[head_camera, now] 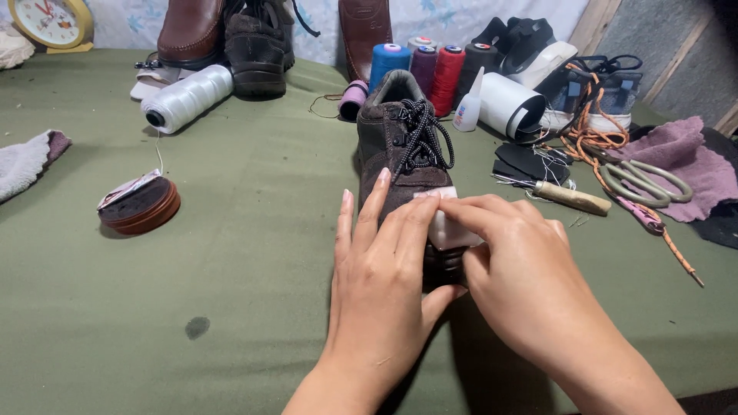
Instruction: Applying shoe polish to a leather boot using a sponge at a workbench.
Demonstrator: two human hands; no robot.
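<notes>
Both hands press on the toe of a dark brown suede shoe (400, 146) at the middle of the green table (254, 253).

The left hand (380, 269) lies flat with fingers spread along the shoe's left side, gripping nothing; the right hand (515, 261) pinches a white block (446, 229) against the toe cap. Open cloth stretches left towards a round brown tin (141, 206) and a white thread cone (187, 97). Coloured thread spools (424, 65) stand behind the shoe. To the right, an awl (569, 197) and scissors (642, 180) lie close, crowding that side.
</notes>
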